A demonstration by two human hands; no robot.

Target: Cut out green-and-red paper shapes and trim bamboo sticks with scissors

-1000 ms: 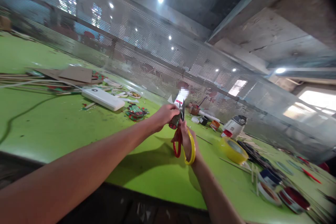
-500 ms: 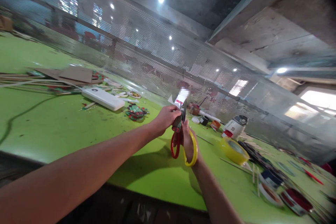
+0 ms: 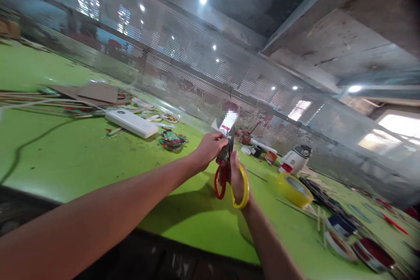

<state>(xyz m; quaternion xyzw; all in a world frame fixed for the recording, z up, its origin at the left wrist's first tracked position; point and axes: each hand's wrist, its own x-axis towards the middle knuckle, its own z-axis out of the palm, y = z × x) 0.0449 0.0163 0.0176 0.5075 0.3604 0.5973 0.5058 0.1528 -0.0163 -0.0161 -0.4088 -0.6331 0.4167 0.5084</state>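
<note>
Scissors (image 3: 232, 136): in the right hand, above the table and near the middle of the view; the long axis runs away from the person, tips towards the mesh partition, loops towards the body.
Finger loops: red loop (image 3: 220, 182) on the left, yellow loop (image 3: 241, 187) on the right, set apart and both nearer the person than the blades.
Patterned piece (image 3: 222, 156): dark, with red and green showing, just left of the blades; its visible part slants, the lower end towards the red loop. Whether it lies between the blades cannot be told.
Left hand (image 3: 210, 148): thumb and fingers pinched on the upper end of the patterned piece.
Right hand (image 3: 235, 173): gripping the scissors, thumb upward, the yellow loop around its outer side.
White object (image 3: 225, 127): beyond the blades, with a red band, part of it blurred out.
Left of the hands: a pile of patterned pieces (image 3: 172, 140), then a white power bank (image 3: 131, 123) lying flat, its long axis slanting down to the right; cardboard (image 3: 98, 92) behind it.
Right of the hands: a thin stick (image 3: 257, 175), a black jar (image 3: 256, 152), an orange jar (image 3: 271, 157), a white container (image 3: 296, 159) and a yellow tape roll (image 3: 295, 189).
Table (image 3: 131, 162): green, running along the mesh partition (image 3: 183, 74).
</note>
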